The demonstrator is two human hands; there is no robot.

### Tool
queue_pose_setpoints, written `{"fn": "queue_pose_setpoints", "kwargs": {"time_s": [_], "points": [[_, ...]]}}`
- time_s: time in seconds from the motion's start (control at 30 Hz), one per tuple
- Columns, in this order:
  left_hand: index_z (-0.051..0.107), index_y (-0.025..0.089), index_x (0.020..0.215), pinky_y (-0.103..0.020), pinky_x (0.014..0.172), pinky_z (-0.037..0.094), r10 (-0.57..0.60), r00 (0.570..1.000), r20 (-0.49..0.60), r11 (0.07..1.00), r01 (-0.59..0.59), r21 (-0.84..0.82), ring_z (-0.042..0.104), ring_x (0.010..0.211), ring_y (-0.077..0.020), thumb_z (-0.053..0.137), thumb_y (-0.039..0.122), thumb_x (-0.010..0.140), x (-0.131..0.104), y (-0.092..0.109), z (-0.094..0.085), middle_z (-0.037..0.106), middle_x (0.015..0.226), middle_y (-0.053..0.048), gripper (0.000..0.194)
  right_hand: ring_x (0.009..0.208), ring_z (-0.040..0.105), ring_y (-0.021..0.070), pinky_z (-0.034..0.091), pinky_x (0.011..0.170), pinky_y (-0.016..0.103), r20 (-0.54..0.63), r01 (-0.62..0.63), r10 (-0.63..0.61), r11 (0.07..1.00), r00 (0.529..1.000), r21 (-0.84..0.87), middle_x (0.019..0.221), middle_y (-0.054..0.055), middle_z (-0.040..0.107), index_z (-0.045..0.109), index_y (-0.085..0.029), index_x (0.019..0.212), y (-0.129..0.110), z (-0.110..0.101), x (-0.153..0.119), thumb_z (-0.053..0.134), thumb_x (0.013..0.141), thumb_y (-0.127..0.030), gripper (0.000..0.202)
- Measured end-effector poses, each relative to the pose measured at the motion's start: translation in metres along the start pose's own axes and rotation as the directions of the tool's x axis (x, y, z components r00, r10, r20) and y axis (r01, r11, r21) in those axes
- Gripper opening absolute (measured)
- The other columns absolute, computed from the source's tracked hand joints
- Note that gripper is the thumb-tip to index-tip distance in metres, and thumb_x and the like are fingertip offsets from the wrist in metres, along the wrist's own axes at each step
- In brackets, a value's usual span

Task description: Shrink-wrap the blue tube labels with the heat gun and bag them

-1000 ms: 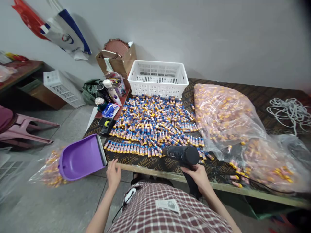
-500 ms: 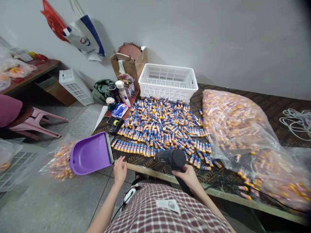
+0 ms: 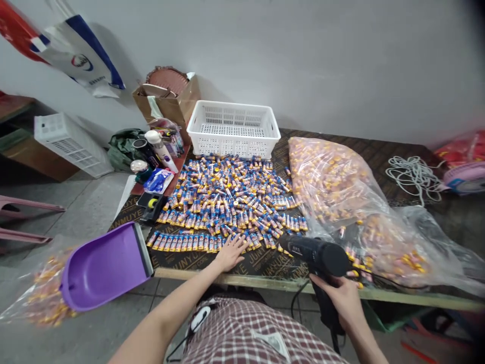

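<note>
My right hand [image 3: 343, 298] is wrapped round the handle of a black hair dryer [image 3: 314, 253], its nozzle pointing left over the table's front edge. My left hand [image 3: 231, 253] lies with fingers spread on the front of a wide spread of small bottles [image 3: 231, 194] with blue and yellow ends and printed labels. Along the front left, a row of these bottles [image 3: 185, 242] stands side by side. A clear plastic bag [image 3: 333, 172] full of pink and yellow pieces lies to the right, behind the dryer.
A white basket [image 3: 233, 141] sits behind the bottles. At the left edge a purple dustpan [image 3: 108, 268] rests by a bag of pieces [image 3: 49, 293]. A tape dispenser [image 3: 153, 207], flasks [image 3: 161, 149] and a paper bag [image 3: 170, 103] stand left; white cord [image 3: 415, 177] lies right.
My left hand has moved right, from beside the dustpan onto the front bottles. My right hand has carried the hair dryer rightward. The view has turned to the right.
</note>
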State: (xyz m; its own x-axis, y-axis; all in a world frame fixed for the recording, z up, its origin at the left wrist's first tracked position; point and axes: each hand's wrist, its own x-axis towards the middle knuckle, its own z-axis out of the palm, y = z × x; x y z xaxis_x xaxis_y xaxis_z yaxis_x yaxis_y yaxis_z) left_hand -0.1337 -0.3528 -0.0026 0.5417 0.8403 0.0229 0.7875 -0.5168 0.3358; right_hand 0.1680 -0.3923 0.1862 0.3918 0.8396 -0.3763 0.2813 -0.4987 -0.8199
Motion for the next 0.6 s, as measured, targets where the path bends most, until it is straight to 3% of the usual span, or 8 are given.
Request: {"fn": "queue_pose_setpoints", "kwargs": {"time_s": [0.13,0.3,0.47,0.53,0.6], "points": [[0.024,0.034,0.140,-0.052,0.109,0.010,0.137,0.989,0.052,0.990,-0.139,0.029,0.010,0.138,-0.0247,0.040,0.050,0.086,0.052,-0.007,0.018,0.018,0.150,-0.003,0.058,0.070,0.066,0.0285,0.054,0.063,0.035,-0.087,-0.071,0.071,0.997,0.994,0.002,0.079,0.013,0.073,0.072,-0.010,0.076,0.014,-0.029,-0.006,0.080,0.044,-0.038,0.043],[0.025,0.031,0.140,-0.052,0.109,0.009,0.107,0.993,0.052,0.993,-0.109,0.050,0.006,0.139,-0.0232,0.040,0.040,0.088,0.116,-0.008,0.025,0.017,0.150,-0.005,0.055,0.067,0.066,0.0290,0.054,0.060,0.034,-0.104,-0.123,0.118,0.991,0.988,-0.048,0.075,0.012,0.072,0.073,-0.009,0.074,0.035,-0.043,-0.012,0.080,0.044,-0.042,0.045],[0.035,0.025,0.136,-0.058,0.107,0.007,0.061,0.993,0.099,0.998,-0.063,0.019,0.013,0.137,-0.0292,0.055,0.040,0.079,0.162,0.003,0.015,0.020,0.149,-0.011,0.063,0.068,0.066,0.0280,0.054,0.062,0.033,-0.065,-0.125,0.122,0.991,0.990,-0.043,0.076,0.012,0.073,0.072,-0.009,0.075,0.035,-0.031,-0.010,0.079,0.046,-0.041,0.044],[0.039,0.023,0.133,-0.058,0.106,0.007,0.063,0.994,0.094,0.998,-0.065,0.012,0.018,0.136,-0.0297,0.055,0.040,0.078,0.166,0.003,0.003,0.025,0.147,-0.011,0.060,0.070,0.066,0.0273,0.053,0.065,0.034,-0.023,-0.096,0.096,0.995,0.995,-0.030,0.078,0.011,0.073,0.073,-0.010,0.076,0.030,-0.020,-0.008,0.079,0.047,-0.039,0.042],[0.045,0.022,0.128,-0.058,0.106,0.008,0.007,1.000,0.023,1.000,-0.007,-0.001,0.020,0.135,-0.0283,0.049,0.037,0.083,0.159,-0.003,-0.014,0.028,0.146,-0.010,0.048,0.071,0.066,0.0266,0.053,0.067,0.034,0.037,-0.051,0.051,0.999,0.998,-0.014,0.080,0.011,0.073,0.073,-0.011,0.077,0.024,-0.007,-0.006,0.078,0.049,-0.038,0.039]]}}
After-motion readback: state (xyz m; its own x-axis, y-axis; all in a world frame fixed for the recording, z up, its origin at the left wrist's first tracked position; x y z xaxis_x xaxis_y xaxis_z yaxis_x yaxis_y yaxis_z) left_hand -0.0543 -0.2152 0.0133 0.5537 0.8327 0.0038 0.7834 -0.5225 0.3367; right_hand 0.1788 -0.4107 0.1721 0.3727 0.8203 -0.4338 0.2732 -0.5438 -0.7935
